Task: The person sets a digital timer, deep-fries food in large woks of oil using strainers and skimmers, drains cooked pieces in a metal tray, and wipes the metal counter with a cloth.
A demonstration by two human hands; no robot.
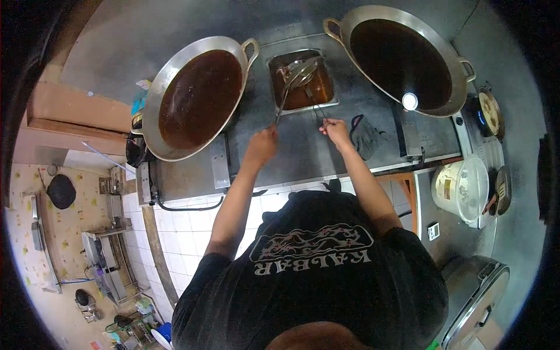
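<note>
My left hand is closed round the handle of a metal ladle, whose bowl is over a rectangular steel tray of reddish-brown liquid. The thin handle of a second metal utensil is in my right hand, and its far end lies at the tray, partly hidden by the ladle. A large wok of dark brown liquid stands to the left of the tray. To the right is another large wok of dark liquid. A dark cloth lies beside my right hand.
At the right are a small pan over a flame and a white tub. A large metal container stands at the lower right. The counter's front edge runs before me, with a black hose hanging below at the left.
</note>
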